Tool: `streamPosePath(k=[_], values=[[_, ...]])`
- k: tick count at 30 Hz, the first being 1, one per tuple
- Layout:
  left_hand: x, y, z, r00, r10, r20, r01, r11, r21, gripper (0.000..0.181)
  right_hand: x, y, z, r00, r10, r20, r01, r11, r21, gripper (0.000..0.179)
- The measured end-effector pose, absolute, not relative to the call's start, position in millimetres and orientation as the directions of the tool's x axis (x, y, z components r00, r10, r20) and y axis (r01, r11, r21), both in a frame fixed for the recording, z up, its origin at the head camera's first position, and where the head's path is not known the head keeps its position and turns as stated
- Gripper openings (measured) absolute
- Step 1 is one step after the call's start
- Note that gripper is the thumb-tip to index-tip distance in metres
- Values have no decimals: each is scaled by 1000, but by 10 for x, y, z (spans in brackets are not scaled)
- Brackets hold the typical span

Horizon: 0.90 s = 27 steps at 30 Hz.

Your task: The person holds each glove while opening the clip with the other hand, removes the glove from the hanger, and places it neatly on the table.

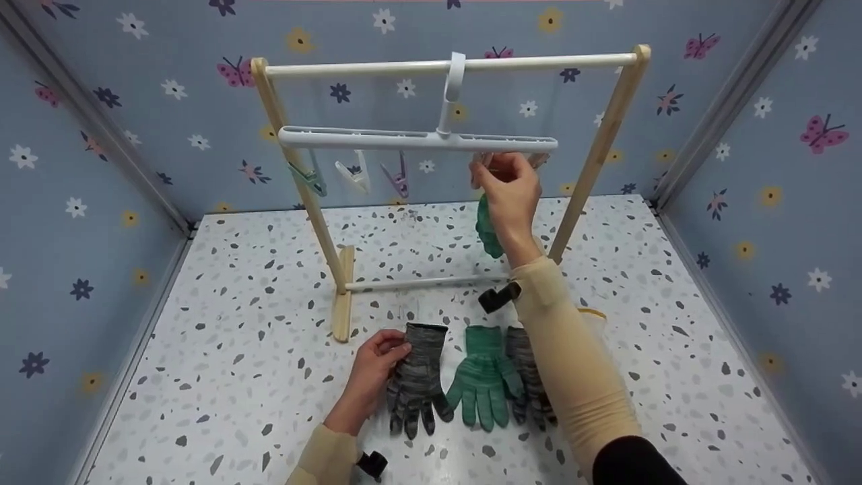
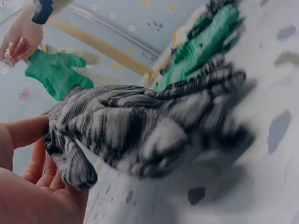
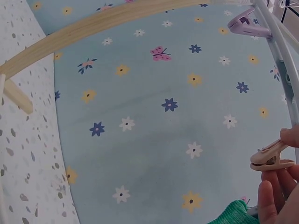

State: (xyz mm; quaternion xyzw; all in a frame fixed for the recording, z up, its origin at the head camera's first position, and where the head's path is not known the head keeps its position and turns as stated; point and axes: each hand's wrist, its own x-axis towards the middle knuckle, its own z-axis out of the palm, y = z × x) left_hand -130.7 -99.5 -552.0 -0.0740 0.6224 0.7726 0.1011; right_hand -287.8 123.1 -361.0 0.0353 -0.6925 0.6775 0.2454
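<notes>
My left hand (image 1: 374, 370) pinches the cuff edge of a mottled grey-and-black knit glove (image 2: 135, 121), whose fingers hang down toward the tabletop. Up at the white clip hanger (image 1: 417, 140), my right hand (image 1: 513, 195) pinches a beige clothes peg (image 3: 268, 159) between thumb and fingers. Just behind that hand a green glove (image 1: 487, 229) hangs, partly hidden by it in the head view. Green, lilac and white pegs dangle from the hanger's left half: the green peg (image 1: 310, 179), the white peg (image 1: 355, 174) and the lilac peg (image 1: 397, 178).
A wooden rack (image 1: 606, 141) with a white top rail (image 1: 357, 69) carries the hanger. On the speckled table (image 1: 256, 377) lie a green glove (image 1: 479, 367) and a second grey glove (image 1: 525, 364), partly behind my right forearm. Flower-patterned walls (image 1: 87, 175) enclose the back and sides.
</notes>
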Motion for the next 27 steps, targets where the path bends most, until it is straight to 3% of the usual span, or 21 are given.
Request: streamPosePath(k=[10,21,27], values=[[-1331,-1057,-5622,-968,49,-246,-246,-3,969,29,-2875,1234,-3578,-882,305,360,-352,85,-932,33],[-1292,-1092,-5548,-976,63,-210,-187,263,947,31,-2627,1195,-3335,-876,315,365,-345,119,-931,31],[-1278,-1129,-5540,-977,52,-207,-182,301,936,29,-2640,1222,-3366,-866,319,385,-364,126,-923,33]])
